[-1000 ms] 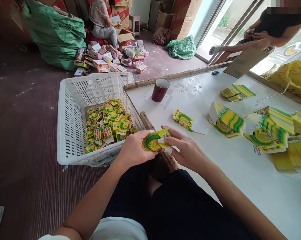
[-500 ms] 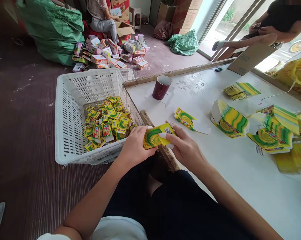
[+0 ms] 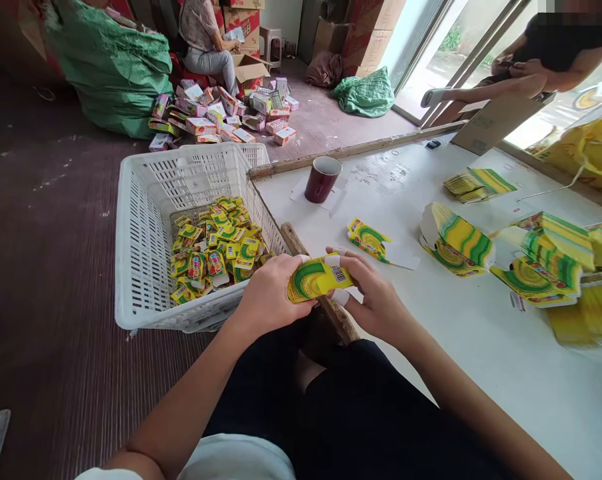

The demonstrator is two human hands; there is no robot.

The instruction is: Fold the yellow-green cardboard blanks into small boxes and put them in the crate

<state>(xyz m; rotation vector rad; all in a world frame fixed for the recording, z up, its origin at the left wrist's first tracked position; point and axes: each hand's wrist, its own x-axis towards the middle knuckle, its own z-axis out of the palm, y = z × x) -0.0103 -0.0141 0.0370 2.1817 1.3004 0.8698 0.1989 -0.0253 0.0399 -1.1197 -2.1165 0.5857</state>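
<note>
A small yellow and green carton [image 3: 311,280] with a barcode is held between both hands over the table's wooden edge. My left hand [image 3: 271,290] is closed around its left end. At the barcode end, my right hand [image 3: 368,287] grips with its fingertips, which have white coverings. Just left of my hands, a white plastic basket [image 3: 131,267] holds many similar small cartons [image 3: 221,243]. One flat open carton [image 3: 368,239] lies on the white table [image 3: 431,373] beyond my right hand.
A dark red mug [image 3: 323,180] stands near the table's far left edge. Stacks of flat cartons [image 3: 535,267] lie at the right. Beyond the basket are a heap of boxes [image 3: 221,113], a green sack [image 3: 111,73] and a seated person [image 3: 205,40]. Another person [image 3: 545,60] sits by the door.
My right fingers have shifted along the carton's barcode end, the index finger now over the top and the thumb lower. The left hand keeps its hold. The view has moved slightly.
</note>
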